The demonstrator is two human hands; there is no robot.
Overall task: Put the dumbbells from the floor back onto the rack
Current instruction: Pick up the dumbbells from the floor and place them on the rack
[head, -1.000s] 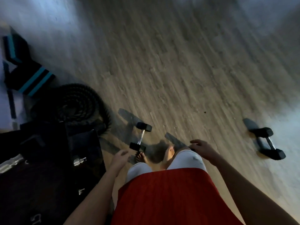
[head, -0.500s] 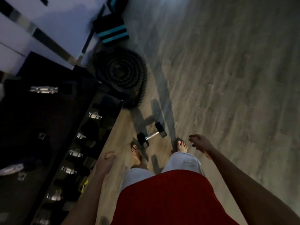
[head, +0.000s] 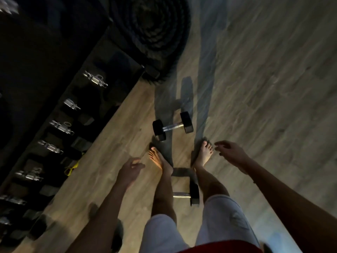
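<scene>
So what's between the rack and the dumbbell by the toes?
Only bare wooden floor lies between the rack and that dumbbell, in the head view.

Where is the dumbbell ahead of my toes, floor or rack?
On the floor: the dumbbell lies on the planks, clear of the rack.

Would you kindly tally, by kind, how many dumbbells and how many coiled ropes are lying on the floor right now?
Dumbbells: 2 (front dumbbell, dumbbell between the legs)
Coiled rope: 1
Total: 3
</scene>
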